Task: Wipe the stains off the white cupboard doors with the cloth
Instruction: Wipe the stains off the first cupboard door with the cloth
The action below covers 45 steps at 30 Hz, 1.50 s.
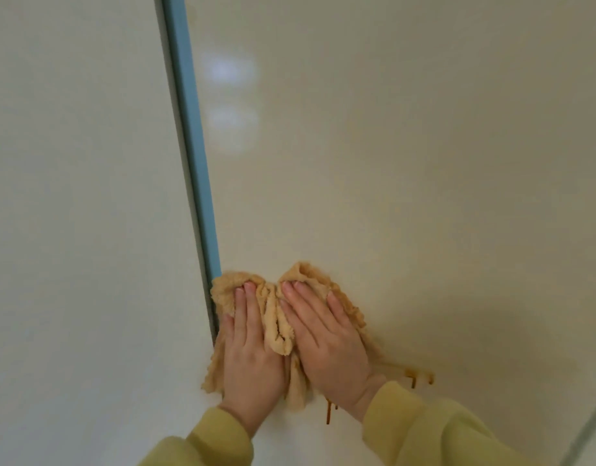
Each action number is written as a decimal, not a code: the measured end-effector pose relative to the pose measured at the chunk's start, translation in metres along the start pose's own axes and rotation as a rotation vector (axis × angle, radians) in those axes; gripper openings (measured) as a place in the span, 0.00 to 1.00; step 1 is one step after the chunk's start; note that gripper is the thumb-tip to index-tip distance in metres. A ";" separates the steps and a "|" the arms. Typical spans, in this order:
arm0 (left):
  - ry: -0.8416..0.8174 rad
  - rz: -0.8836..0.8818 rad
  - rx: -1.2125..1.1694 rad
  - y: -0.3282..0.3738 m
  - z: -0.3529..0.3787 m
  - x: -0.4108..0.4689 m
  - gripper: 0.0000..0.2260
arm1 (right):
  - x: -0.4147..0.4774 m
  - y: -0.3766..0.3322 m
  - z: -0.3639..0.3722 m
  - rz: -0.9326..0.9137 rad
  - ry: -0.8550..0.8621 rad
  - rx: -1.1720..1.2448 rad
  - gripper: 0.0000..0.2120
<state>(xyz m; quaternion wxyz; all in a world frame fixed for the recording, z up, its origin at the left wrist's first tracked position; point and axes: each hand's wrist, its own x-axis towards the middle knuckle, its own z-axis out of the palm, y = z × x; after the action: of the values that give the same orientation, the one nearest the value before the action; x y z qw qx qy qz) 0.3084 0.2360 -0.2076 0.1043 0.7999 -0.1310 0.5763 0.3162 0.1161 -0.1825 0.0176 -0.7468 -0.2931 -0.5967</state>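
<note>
A tan terry cloth (278,326) is bunched flat against the white cupboard door (390,163), low down beside the door's left edge. My left hand (249,358) presses on the cloth's left part, fingers pointing up. My right hand (326,341) presses on its right part, fingers together. Both palms lie flat on the cloth. Brown stain streaks with drips (414,376) run out to the right of my right wrist. Another brown drip (328,412) hangs just below the cloth between my wrists.
A blue strip (192,146) runs down the gap between this door and the white door on the left (71,196). A thin grey edge (588,428) shows at the bottom right corner. Yellow sleeves cover both forearms.
</note>
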 end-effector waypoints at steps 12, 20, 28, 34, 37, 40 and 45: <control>0.047 -0.239 -0.062 0.115 0.051 -0.030 0.25 | -0.073 0.088 -0.037 -0.195 -0.104 -0.019 0.19; 0.004 -0.175 -0.022 0.222 0.085 -0.017 0.26 | -0.123 0.188 -0.082 -0.175 -0.092 -0.017 0.18; -0.035 -0.105 0.007 0.290 0.107 -0.008 0.26 | -0.155 0.244 -0.112 -0.080 -0.083 0.047 0.22; -0.058 0.004 0.016 0.290 0.110 -0.011 0.24 | -0.170 0.235 -0.102 0.093 0.043 0.095 0.22; -0.066 0.149 0.054 0.272 0.103 -0.010 0.24 | -0.172 0.221 -0.092 0.188 0.101 0.092 0.22; -0.063 0.256 0.097 0.248 0.097 -0.006 0.25 | -0.169 0.202 -0.081 0.247 0.137 0.092 0.22; -0.098 0.328 0.090 0.184 0.074 -0.011 0.20 | -0.151 0.152 -0.054 0.232 0.150 0.086 0.19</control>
<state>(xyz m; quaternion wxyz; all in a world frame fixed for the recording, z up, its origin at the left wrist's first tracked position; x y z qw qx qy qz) 0.3107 0.0402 -0.2382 -0.0334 0.7987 -0.2389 0.5513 0.3204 -0.0926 -0.2537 0.1402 -0.7276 -0.2277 -0.6317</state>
